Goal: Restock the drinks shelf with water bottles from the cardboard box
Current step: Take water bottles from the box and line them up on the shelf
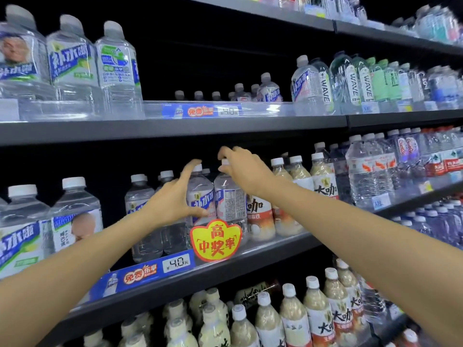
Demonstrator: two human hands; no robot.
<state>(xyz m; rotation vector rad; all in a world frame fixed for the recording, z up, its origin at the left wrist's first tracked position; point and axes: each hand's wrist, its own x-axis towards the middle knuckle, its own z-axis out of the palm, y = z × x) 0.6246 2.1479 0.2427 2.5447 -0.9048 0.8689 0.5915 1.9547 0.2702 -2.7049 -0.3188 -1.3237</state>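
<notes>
On the middle shelf (250,259) stand two clear water bottles with white caps. My right hand (240,169) pinches the cap of the right-hand bottle (229,196), which stands upright at the shelf's front. My left hand (172,199) is spread against the left-hand bottle (200,194), with the thumb straight across its blue label and the index finger reaching up beside its cap. More of the same bottles (140,196) stand to the left. No cardboard box is in view.
Milky drink bottles (260,216) stand right of the two bottles. A yellow and red promo tag (216,240) and a blue price strip (150,271) hang on the shelf edge. The upper shelf (175,126) has a dark gap above the hands. Full shelves of bottles lie above, below and right.
</notes>
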